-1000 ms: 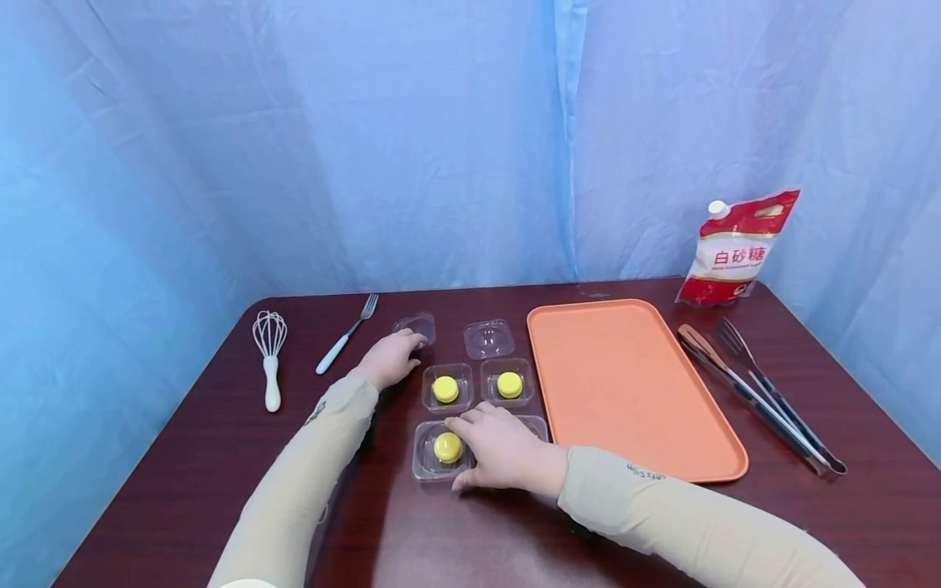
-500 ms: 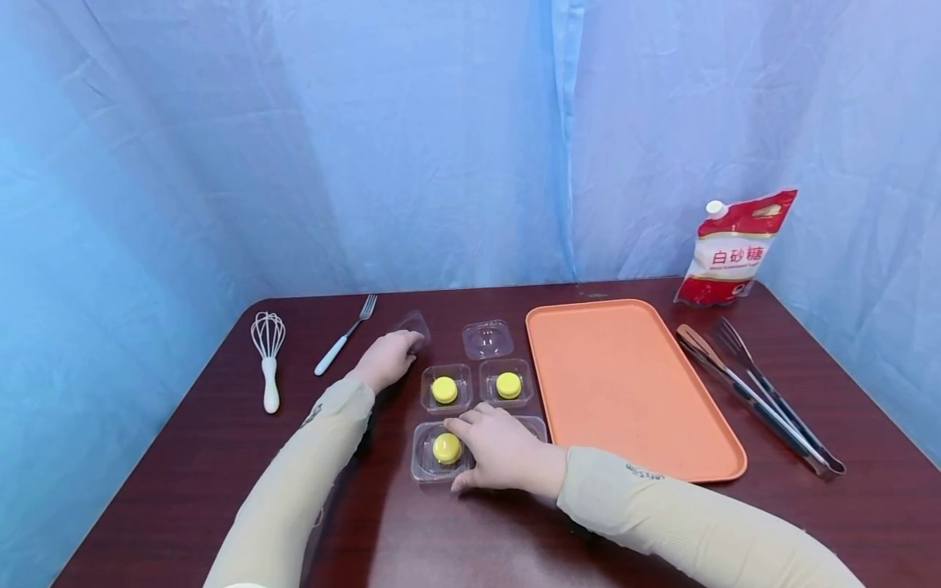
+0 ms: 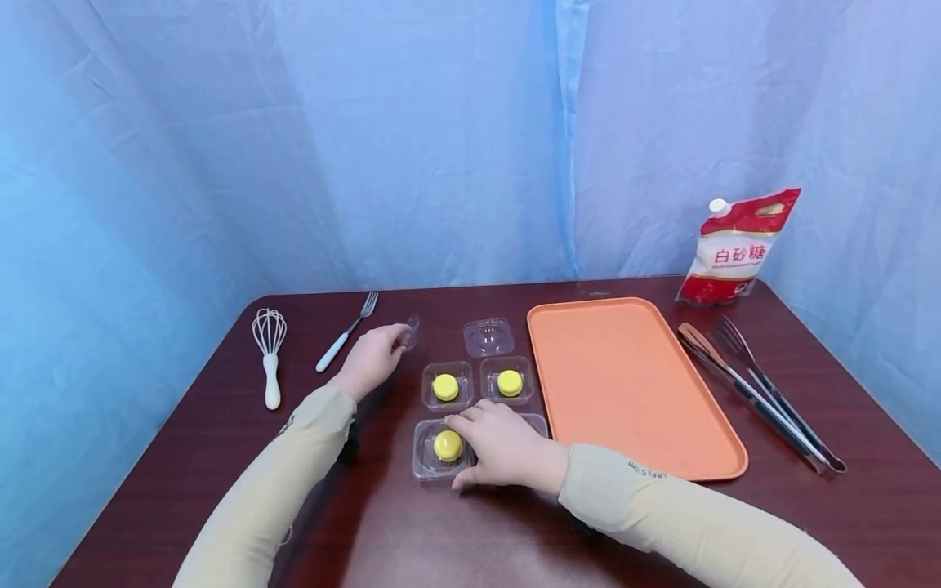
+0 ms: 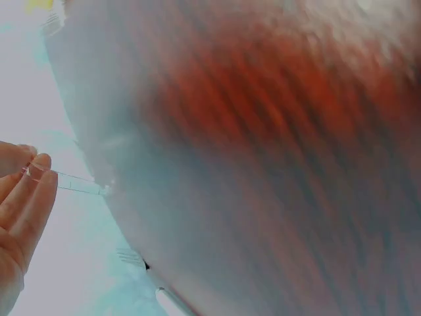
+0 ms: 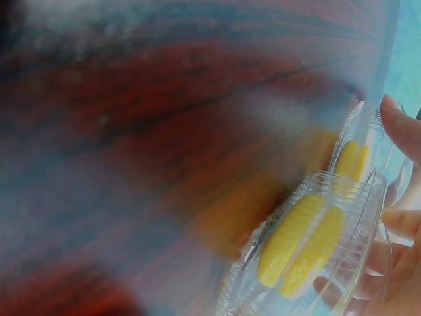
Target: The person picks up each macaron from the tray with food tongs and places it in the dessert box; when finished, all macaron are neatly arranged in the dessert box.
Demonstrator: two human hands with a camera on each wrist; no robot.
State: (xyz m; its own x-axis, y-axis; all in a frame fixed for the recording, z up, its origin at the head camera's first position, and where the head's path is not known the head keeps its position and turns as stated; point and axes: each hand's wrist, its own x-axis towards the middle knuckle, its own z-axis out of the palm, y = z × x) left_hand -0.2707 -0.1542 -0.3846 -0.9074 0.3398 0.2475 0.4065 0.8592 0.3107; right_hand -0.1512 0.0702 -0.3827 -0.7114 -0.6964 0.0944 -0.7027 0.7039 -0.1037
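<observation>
My left hand (image 3: 375, 357) pinches a thin clear plastic lid (image 3: 412, 331) near the table's back edge. In the left wrist view that lid (image 4: 75, 184) juts out between thumb and fingertips. My right hand (image 3: 506, 449) rests over the front pair of clear boxes, thumb at their near side. The front left box (image 3: 421, 472) holds a yellow macaron (image 3: 448, 446). Under the hand, another front box (image 3: 540, 424) is mostly covered; the right wrist view shows a macaron (image 5: 302, 243) inside the nearer box. Behind them stand two clear boxes with yellow macarons (image 3: 445, 387), (image 3: 510, 383).
Another clear lid (image 3: 488, 338) lies behind the boxes. An orange tray (image 3: 632, 384) is to their right, then tongs (image 3: 764, 400) and a sugar pouch (image 3: 738, 249). A fork (image 3: 348, 332) and a whisk (image 3: 270, 358) lie at the left. Blue curtains hang behind the table.
My left hand has drawn back to the left with the clear lid, which has tipped from lying flat to nearly upright. The right hand has stayed in place.
</observation>
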